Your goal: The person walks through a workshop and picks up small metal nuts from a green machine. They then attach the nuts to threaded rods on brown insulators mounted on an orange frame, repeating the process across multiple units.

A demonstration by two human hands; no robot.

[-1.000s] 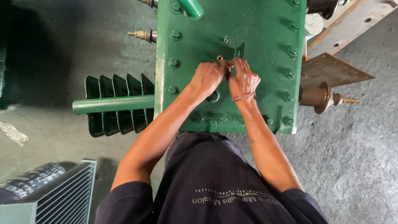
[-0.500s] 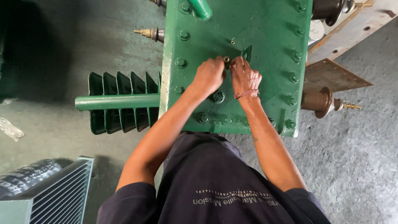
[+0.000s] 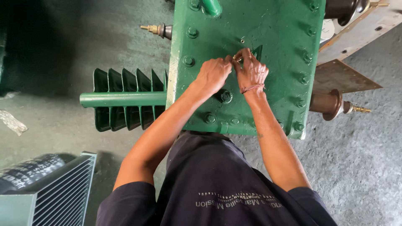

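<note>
A green transformer tank stands below me, its bolted lid (image 3: 276,33) facing up. Both my hands meet near the lid's middle. My left hand (image 3: 214,73) and my right hand (image 3: 252,71) pinch a small brass fitting (image 3: 237,56) that sticks up from the lid, beside a small green triangular bracket (image 3: 257,52). The fingers hide most of the fitting. A round green cap (image 3: 225,96) sits on the lid just below my left wrist. A thin band circles my right wrist.
Green cooling fins and a pipe (image 3: 123,99) jut out left of the tank. Brown bushings with brass studs stick out at the right (image 3: 333,104) and upper left (image 3: 161,29). A grey finned unit (image 3: 54,192) stands lower left. Wooden boards (image 3: 356,33) lie upper right.
The view has drifted so the tank sits a little more to the right. Both hands stay at the brass fitting, fingers shifting only slightly.
</note>
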